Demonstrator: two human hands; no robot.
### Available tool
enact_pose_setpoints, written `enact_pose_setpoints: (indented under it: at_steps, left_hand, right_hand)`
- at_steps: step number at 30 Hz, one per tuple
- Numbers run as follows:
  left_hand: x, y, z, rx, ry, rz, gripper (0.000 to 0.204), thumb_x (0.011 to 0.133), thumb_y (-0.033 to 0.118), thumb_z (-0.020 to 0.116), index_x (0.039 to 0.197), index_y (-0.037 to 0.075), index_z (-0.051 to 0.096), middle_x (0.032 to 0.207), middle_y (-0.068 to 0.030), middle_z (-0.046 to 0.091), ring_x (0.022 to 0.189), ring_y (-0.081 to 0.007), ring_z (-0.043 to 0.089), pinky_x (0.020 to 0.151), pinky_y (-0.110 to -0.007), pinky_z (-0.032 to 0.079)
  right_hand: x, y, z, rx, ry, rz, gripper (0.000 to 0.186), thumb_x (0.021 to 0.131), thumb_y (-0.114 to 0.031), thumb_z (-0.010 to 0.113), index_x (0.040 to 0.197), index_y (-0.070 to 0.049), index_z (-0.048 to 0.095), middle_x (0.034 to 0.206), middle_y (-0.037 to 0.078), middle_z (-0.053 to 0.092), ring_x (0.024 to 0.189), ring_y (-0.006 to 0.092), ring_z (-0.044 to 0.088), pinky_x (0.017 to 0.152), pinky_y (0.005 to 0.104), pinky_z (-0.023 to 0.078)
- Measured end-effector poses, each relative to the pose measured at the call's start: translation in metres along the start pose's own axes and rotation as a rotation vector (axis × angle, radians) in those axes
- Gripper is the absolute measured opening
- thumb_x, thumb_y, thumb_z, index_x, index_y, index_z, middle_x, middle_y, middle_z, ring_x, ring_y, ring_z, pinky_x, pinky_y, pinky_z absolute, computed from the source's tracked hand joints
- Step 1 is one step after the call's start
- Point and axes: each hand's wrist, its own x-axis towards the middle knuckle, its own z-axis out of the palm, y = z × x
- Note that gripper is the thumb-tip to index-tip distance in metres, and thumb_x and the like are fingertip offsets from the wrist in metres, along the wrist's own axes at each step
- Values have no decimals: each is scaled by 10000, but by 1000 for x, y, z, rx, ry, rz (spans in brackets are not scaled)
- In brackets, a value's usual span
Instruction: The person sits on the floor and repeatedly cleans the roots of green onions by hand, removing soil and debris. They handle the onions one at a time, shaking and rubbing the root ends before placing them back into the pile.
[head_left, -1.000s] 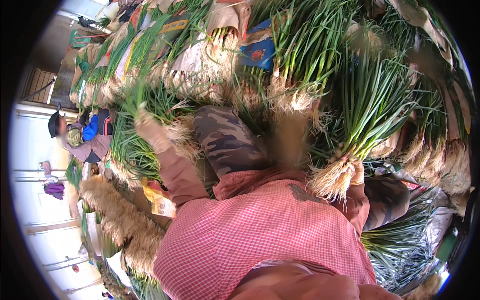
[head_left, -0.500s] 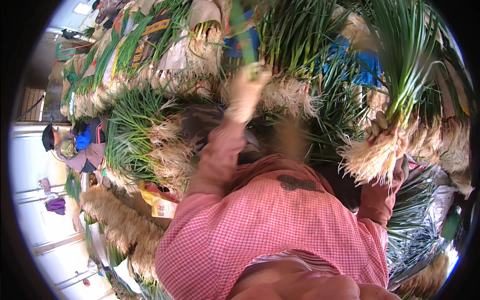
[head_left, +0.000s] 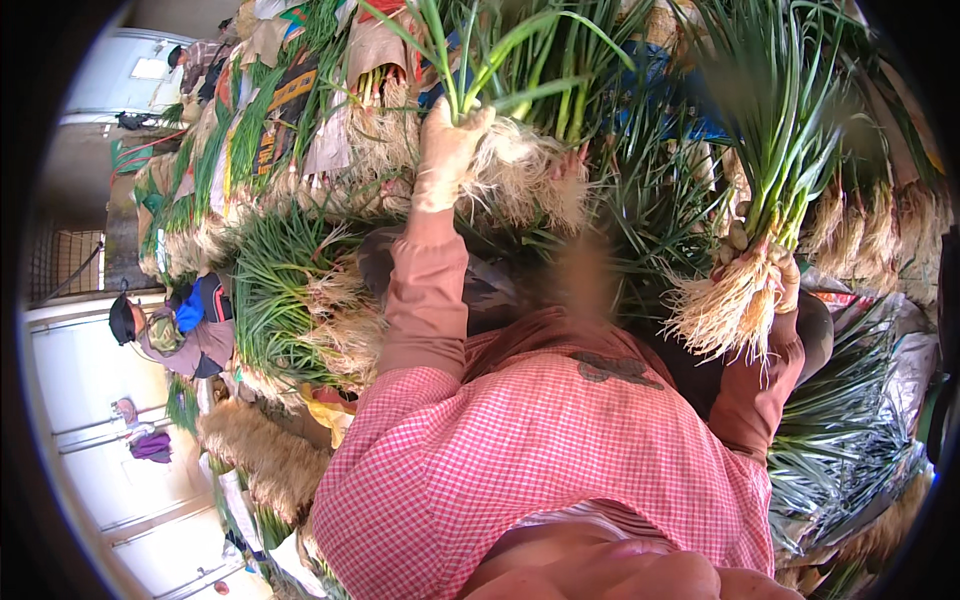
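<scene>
At the upper middle, my left hand [head_left: 447, 148], in what looks like a pale glove, is closed around the stem of a green onion [head_left: 470, 72] whose leaves fan upward. Just right of it hangs a mass of pale roots [head_left: 520, 160]; I cannot tell which stalks they belong to. Over on the right, my right hand [head_left: 785, 272] grips a thick bunch of green onions [head_left: 790, 160] near its base. That bunch stands nearly upright, with leaves at the top and a shaggy tuft of roots [head_left: 725, 305] below the hand. Its fingers are partly hidden by stalks and roots.
A loose heap of green onions [head_left: 285, 270] lies left of my legs, with another pile [head_left: 830, 440] at the lower right. Rows of bundles [head_left: 385, 130] line the far side. Another person [head_left: 185, 325] is at the left, beside a root-covered stack [head_left: 265, 450].
My left hand has moved left and slightly up with the green onion, whose leaves now spread apart. The bunch in my right hand has shifted slightly left. The whole view has shifted a little.
</scene>
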Motion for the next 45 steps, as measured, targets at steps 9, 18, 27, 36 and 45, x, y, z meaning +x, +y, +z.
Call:
enact_pose_setpoints:
  at_steps: [9,18,27,36,45]
  left_hand:
    - [-73,8,-9,-773,-22,-92,299,917,227,545,1059,-33,579,817,-72,586,577,-81,472,488,-203,359]
    - [-64,-13,9,-837,-262,-142,249,835,87,635,1051,-34,610,685,-10,579,503,-64,480,443,-179,387]
    - [-43,-116,2,208,84,-77,190,830,150,628,939,-5,630,722,-89,662,594,-174,611,589,-312,488]
    - [-71,-85,-57,217,-6,-99,255,846,252,649,933,12,652,775,-32,641,613,-107,556,585,-234,448]
    - [-127,-35,-11,598,-1067,392,438,895,441,506,1075,53,601,907,-145,638,849,-272,622,810,-375,487]
  right_hand:
    - [9,7,10,0,-21,5,522,775,-258,569,1215,-26,412,943,110,505,809,255,497,678,417,500]
    - [16,24,12,26,-68,97,594,722,-216,661,1215,-20,395,930,116,530,838,282,568,710,472,543]
    - [12,24,-6,-18,31,134,594,717,-216,664,1202,-4,394,884,118,525,814,281,577,697,453,557]
    - [11,26,6,-8,-2,119,610,742,-204,629,1267,-13,384,972,118,535,821,260,548,721,439,529]
    - [16,12,37,-22,-165,-112,624,750,-247,593,1269,-4,347,858,95,443,769,241,493,679,405,507]
